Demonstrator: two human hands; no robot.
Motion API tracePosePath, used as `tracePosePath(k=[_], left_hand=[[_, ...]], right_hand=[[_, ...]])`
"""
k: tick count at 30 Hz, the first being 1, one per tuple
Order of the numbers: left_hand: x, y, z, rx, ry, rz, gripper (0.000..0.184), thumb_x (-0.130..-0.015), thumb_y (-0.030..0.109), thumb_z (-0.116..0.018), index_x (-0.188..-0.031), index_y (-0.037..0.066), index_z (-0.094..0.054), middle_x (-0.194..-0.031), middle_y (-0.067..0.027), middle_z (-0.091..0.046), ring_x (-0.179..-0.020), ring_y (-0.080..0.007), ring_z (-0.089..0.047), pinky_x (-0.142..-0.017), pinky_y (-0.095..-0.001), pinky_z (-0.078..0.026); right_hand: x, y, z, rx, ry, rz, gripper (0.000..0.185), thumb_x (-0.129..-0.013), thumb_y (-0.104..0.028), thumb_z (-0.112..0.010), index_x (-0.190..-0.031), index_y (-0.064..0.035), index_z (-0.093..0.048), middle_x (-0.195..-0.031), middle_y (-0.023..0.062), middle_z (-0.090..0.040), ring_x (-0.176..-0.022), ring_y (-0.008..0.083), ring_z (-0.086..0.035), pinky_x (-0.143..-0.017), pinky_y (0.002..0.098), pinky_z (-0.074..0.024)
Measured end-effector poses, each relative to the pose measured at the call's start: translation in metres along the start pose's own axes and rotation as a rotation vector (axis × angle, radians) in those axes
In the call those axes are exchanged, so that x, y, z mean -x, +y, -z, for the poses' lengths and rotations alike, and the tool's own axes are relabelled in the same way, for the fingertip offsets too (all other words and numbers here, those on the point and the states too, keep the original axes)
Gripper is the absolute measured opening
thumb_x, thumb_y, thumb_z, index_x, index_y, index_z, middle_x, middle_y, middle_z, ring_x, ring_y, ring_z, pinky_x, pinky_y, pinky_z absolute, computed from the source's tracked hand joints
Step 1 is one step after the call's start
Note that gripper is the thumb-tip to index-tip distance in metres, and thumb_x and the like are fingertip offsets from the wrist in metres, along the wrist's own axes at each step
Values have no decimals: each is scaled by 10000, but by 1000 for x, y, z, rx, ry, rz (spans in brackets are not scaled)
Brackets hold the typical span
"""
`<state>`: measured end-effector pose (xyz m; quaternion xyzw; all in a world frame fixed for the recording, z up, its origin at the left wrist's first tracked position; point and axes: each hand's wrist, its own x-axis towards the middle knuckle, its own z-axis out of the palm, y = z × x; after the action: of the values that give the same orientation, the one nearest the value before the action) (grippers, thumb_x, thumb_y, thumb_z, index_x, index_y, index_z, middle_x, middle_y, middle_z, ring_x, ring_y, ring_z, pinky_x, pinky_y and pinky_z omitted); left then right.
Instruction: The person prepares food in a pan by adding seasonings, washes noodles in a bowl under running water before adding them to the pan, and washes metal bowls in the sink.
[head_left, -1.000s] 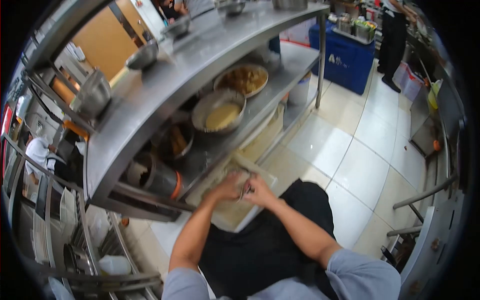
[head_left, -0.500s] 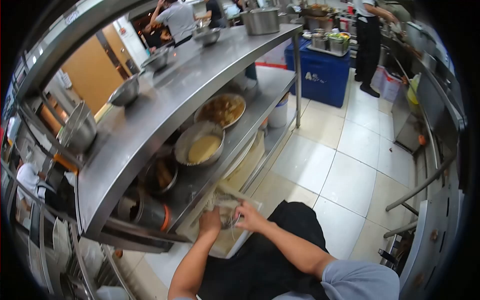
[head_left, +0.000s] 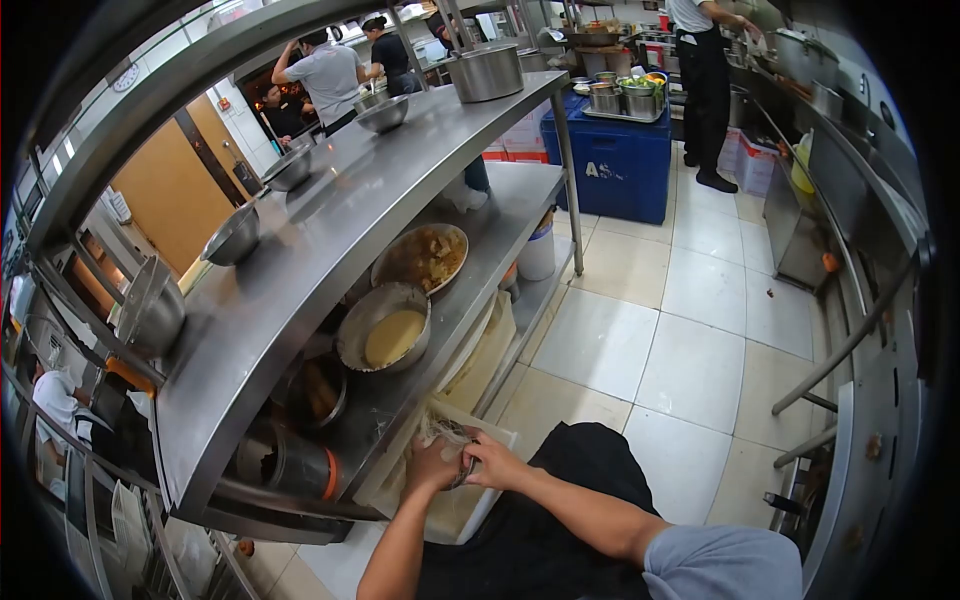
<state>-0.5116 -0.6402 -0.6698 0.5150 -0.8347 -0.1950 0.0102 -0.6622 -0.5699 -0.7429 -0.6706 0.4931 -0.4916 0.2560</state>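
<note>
Both hands work close together over a whitish rectangular tub (head_left: 508,438) in front of my dark apron (head_left: 590,470). My left hand (head_left: 435,466) is closed around a greyish, prawn-like thing (head_left: 447,430) with thin pale strands sticking out past the knuckles. From the other side, my right hand (head_left: 497,463) pinches at a dark part of it, its fingertips touching the left hand. The fingers hide most of the held thing, so its exact kind is unclear. What lies in the tub beneath is pale and partly covered by my hands.
On the steel shelf (head_left: 500,215) are a bowl of yellow liquid (head_left: 395,338) and a bowl of brownish food pieces (head_left: 440,258). Metal bowls (head_left: 232,236) and a pot (head_left: 487,75) stand on top. A blue cooler (head_left: 610,170) and a co-worker (head_left: 705,100) are further back.
My hands have drawn together, and the left hand has turned, with the pale strands now above it. The view has tilted up slightly, showing more of the people behind.
</note>
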Motion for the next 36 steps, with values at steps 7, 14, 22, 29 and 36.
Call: tracePosePath(k=[7, 14, 22, 29, 36], left_hand=[[-40, -30, -37, 157, 65, -94, 706, -673, 387, -789, -1253, 37, -591, -1303, -246, -541, -1250, -390, -499, -1074, -421, -390], [-32, -23, -24, 288, 80, -280, 434, -755, 242, -709, -1107, 12, -602, -1152, -271, -618, -1090, -443, -585, -891, -485, -475], [-42, -19, -5, -15, -54, -69, 371, -796, 227, -632, -1113, 35, -609, -956, -273, -672, -958, -483, -625, -854, -535, -498], [-18, -5, 23, 311, 174, -360, 385, -786, 104, -577, -1158, 10, -599, -1327, -258, -516, -1221, -422, -496, -1038, -439, -406], [13, -23, 19, 205, -122, -40, 254, -791, 88, -569, -1023, 45, -663, -1066, -236, -638, -1024, -402, -615, -895, -458, -482]], right_hand=[[-4, 14, -4, -46, 105, -5, 291, -639, -160, -803, -846, -126, -601, -1268, 213, -464, -1153, 404, -501, -948, 420, -447], [-5, 1, 1, -170, 66, -160, 349, -602, -143, -858, -817, -81, -589, -1418, 272, -389, -1307, 464, -407, -1065, 438, -397], [-12, -2, 7, -40, 25, -46, 357, -610, -114, -862, -824, -70, -581, -1432, 245, -393, -1306, 435, -428, -1057, 430, -408], [-13, 9, 18, -88, 242, -130, 371, -611, -70, -870, -825, -46, -569, -1417, 209, -399, -1212, 352, -537, -848, 375, -586], [-13, 2, 63, -279, 309, -158, 379, -634, -44, -874, -788, -32, -529, -1431, 157, -377, -1225, 265, -528, -855, 357, -580]])
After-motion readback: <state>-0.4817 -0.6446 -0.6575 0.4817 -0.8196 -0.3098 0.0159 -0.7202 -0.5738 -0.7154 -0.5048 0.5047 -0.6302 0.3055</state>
